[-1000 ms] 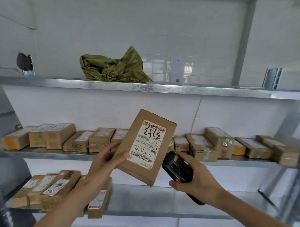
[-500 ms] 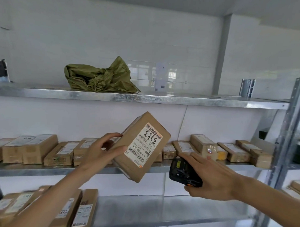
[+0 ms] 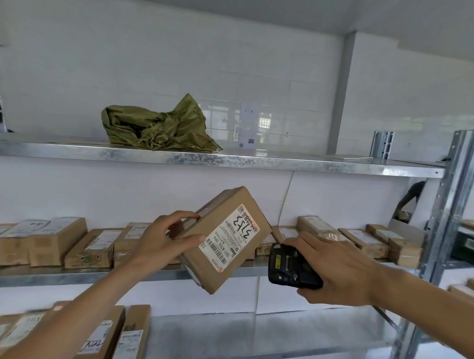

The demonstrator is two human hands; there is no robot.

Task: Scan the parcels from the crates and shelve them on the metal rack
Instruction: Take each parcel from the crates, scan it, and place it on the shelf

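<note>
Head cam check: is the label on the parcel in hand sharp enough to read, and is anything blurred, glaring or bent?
Head view: the held parcel in the left hand is sharp, its label legible; the boxes at bottom left are smeared by blur; the wall tiles show window glare; the upright post leans from wide-angle distortion; light is soft and even, shadows faint.

The scene was viewed from a single head-worn wide-angle camera, faced forward and tilted slightly upward at the metal rack (image 3: 220, 160). The rack was seen from close range, perhaps within arm's reach, with edges bent by lens distortion.
</note>
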